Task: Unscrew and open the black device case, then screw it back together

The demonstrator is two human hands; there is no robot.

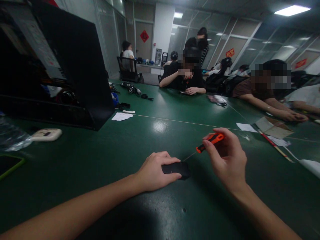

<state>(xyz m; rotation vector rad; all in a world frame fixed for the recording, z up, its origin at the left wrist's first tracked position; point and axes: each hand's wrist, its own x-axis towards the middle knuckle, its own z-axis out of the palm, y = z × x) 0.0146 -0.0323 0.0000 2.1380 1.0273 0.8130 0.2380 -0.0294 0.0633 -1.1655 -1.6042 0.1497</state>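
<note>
On the green table [160, 140] lies a small black box-shaped object [175, 169]; its exact kind does not show. My left hand [160, 171] grips it from the left, fingers along the far side and thumb along the near side. My right hand [228, 158] is closed around the orange and black handle of a screwdriver [210, 142]. The thin shaft slants down to the left, and its tip is at the far top edge of the black object, close to my left fingertips. Whether the tip touches a screw is too small to tell.
A large open black computer case [80, 66] stands at the left. Near it are a white device [47, 134], a plastic bottle [15, 135], a green-edged phone [11, 165] and cables [135, 89]. Papers and an open cardboard box [273, 126] lie right. Co-workers [185, 75] sit across the table.
</note>
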